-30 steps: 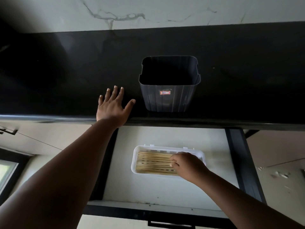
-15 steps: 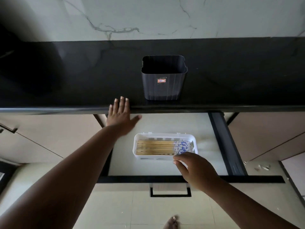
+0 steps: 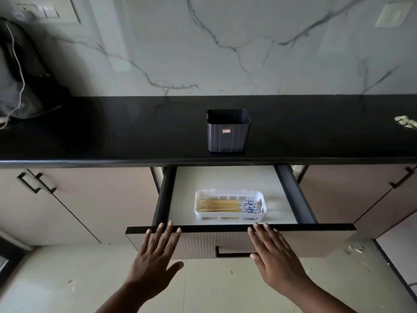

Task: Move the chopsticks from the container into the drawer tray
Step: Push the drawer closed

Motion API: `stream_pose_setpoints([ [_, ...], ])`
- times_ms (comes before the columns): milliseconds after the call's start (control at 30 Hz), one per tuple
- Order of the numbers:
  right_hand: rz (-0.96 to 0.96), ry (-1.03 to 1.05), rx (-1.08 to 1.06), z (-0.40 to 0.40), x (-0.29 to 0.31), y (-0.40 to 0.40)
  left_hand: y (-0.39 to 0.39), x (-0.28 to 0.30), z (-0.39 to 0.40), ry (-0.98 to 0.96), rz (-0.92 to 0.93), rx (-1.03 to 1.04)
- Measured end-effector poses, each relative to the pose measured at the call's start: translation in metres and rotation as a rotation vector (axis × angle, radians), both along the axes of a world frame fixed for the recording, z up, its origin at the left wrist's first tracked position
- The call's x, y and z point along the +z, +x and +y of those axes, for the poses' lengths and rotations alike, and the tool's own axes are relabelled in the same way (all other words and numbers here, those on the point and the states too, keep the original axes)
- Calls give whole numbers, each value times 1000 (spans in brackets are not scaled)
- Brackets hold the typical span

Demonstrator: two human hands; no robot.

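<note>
Several wooden chopsticks [image 3: 228, 205] with blue-patterned ends lie side by side in a white plastic tray [image 3: 229, 218] inside the open drawer [image 3: 225, 228]. The dark grey container [image 3: 228, 134] stands upright on the black countertop above, with nothing showing above its rim. My left hand [image 3: 156, 251] and my right hand [image 3: 274, 256] are both flat with fingers spread against the drawer's front panel, fingertips at its top edge. Neither hand holds anything.
A black handle [image 3: 233, 254] sits low on the drawer front between my hands. Closed cabinet doors flank the drawer. A dark bag with a white cord [image 3: 20, 71] rests at the counter's far left. The marble wall rises behind the black countertop [image 3: 112, 132].
My view has pulled back from the counter. My left hand left the counter edge and my right hand left the tray; both now lie flat on the drawer front.
</note>
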State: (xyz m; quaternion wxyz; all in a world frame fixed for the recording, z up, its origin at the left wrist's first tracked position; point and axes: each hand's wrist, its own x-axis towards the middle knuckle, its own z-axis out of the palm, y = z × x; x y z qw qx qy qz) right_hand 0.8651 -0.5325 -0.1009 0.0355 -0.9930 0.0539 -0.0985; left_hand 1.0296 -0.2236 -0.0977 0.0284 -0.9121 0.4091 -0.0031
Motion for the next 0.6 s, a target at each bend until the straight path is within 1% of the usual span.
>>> stream_pose_setpoints([
  [100, 67, -26, -35, -6, -2, -4, 3, -4, 1, 24, -5, -2],
  [300, 161, -104, -34, -14, -3, 6, 12, -11, -8, -9, -16, 12],
  [433, 162, -117, -33, -27, -1, 30, 36, -11, -22, 26, -8, 34],
  [600, 209, -109, -52, -47, -2, 75, 76, -9, -50, 5, -13, 69],
])
